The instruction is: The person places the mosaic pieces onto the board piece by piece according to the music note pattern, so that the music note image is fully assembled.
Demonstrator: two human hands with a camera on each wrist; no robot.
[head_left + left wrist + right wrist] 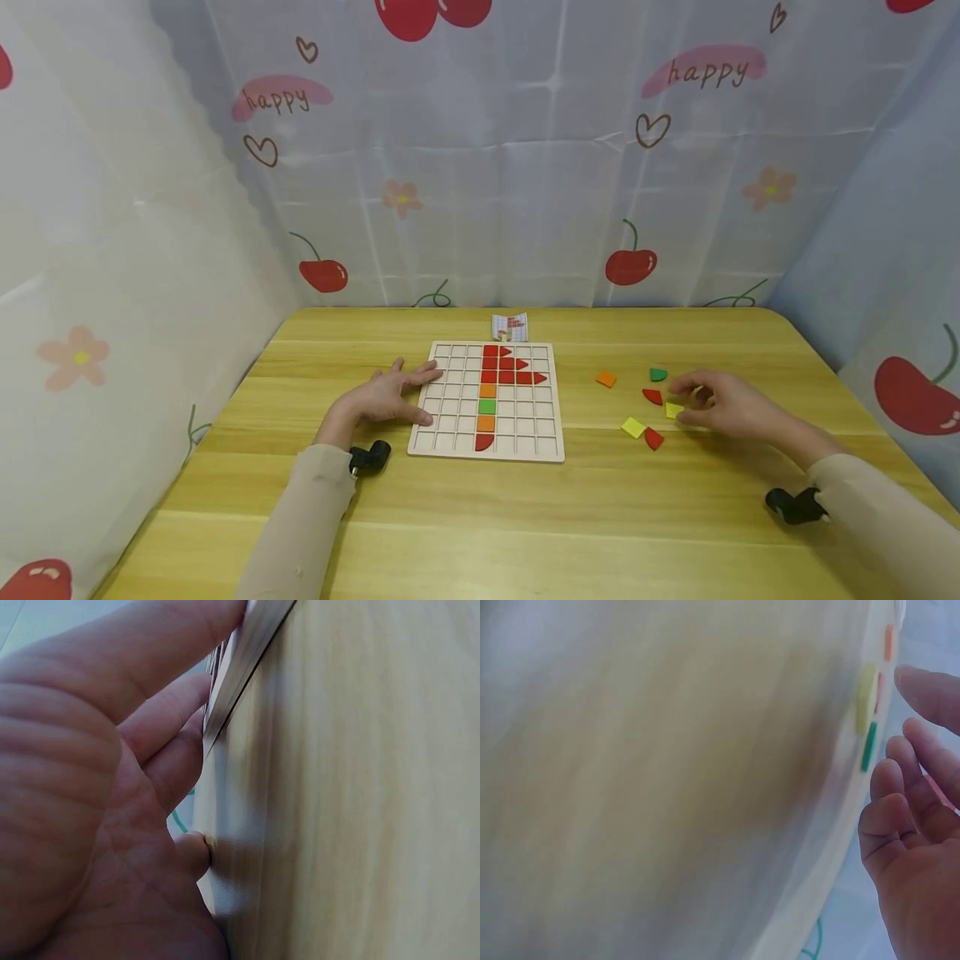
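A wooden grid board lies on the table with red squares and red pointed pieces at its top, then an orange, green, orange and red rounded piece in a column below. My left hand rests at the board's left edge, thumb and fingers spread; the left wrist view shows the thumb against its side. Over on the right, my right hand hovers by a yellow square, fingers bent and thumb apart. Nothing shows between its fingers in the right wrist view, where a yellow piece and a green piece lie beyond the fingertips.
Loose pieces lie right of the board: an orange square, a green rounded piece, two red rounded pieces and another yellow square. A small picture card sits behind the board. Printed curtains surround the table.
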